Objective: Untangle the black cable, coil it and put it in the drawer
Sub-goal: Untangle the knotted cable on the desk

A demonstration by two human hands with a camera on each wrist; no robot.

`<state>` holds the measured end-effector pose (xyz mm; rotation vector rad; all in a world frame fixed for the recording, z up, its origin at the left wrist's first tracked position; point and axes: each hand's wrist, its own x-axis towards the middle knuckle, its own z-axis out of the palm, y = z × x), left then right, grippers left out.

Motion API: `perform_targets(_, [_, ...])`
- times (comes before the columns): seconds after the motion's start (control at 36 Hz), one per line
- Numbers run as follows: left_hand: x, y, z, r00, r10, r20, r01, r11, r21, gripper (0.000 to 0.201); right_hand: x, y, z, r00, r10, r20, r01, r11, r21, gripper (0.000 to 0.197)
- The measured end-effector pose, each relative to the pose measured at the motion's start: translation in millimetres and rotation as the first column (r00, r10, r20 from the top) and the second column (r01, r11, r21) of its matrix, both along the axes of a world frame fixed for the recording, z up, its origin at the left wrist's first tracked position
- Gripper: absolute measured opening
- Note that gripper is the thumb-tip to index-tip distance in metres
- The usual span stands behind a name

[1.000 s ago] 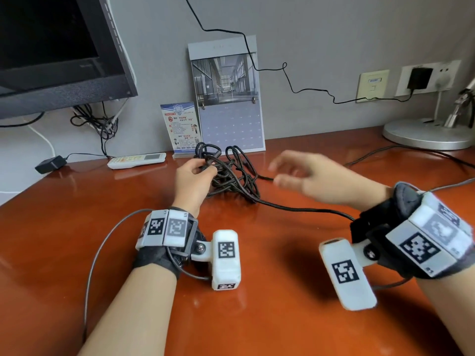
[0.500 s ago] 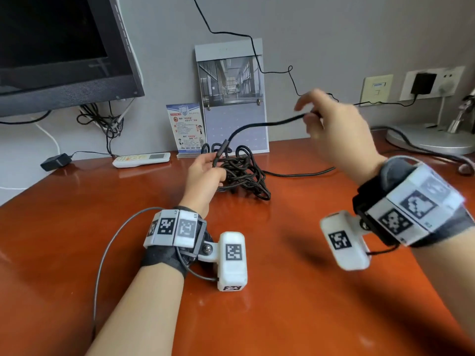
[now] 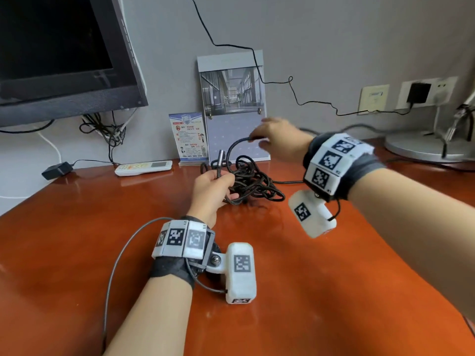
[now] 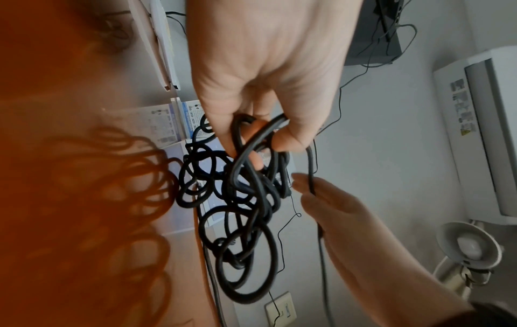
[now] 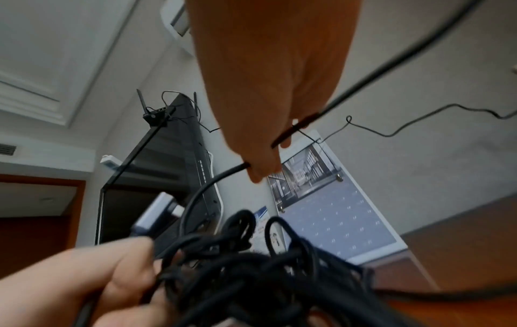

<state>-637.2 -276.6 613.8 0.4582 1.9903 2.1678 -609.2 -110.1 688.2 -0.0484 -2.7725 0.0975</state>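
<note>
Black cable [image 3: 253, 179] in matte tangled loops, left hand [image 3: 211, 189] gripping bundle, right hand [image 3: 279, 141] pinching one strand

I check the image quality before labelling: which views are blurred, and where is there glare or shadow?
Head view: right hand motion-blurred, left hand and black cable sharp, soft glare on the desk. Left wrist view: near desk out of focus, cable shadows on it. Right wrist view: cable tangle and left hand smeared; palm in shade.

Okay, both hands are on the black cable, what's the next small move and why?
Probably draw the right hand up and away, feeding the strand it pinches out of the tangle. The left hand grips the black cable bundle near its metal plug, and the loops remain knotted on the desk.
</note>
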Motion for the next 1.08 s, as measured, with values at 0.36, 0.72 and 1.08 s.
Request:
perform_targets(0.36, [-5.6,-1.6,0.9,0.983,-0.022,0.181,-0.028,0.962,0.271,0.012,25.9,-37.7,-19.8,0.82,0.485,-0.303,-0.162,0.706,0.69,0.02])
perform_targets(0.72, [-7.9,-4.7,-2.7,0.985,-0.082,0.152,0.039,0.963,0.265,0.025,21.0,-63.8,-25.5,0.99,0.121,-0.071,-0.054,0.797,0.601,0.033])
perform_targets(1.08, [-16.2,-15.0,-0.9,0.993,0.095,0.066,-0.106,0.978,0.18,0.028,21.4,-49.4,-34.5,0.944,0.316,-0.092,-0.311,0.948,0.069,0.015])
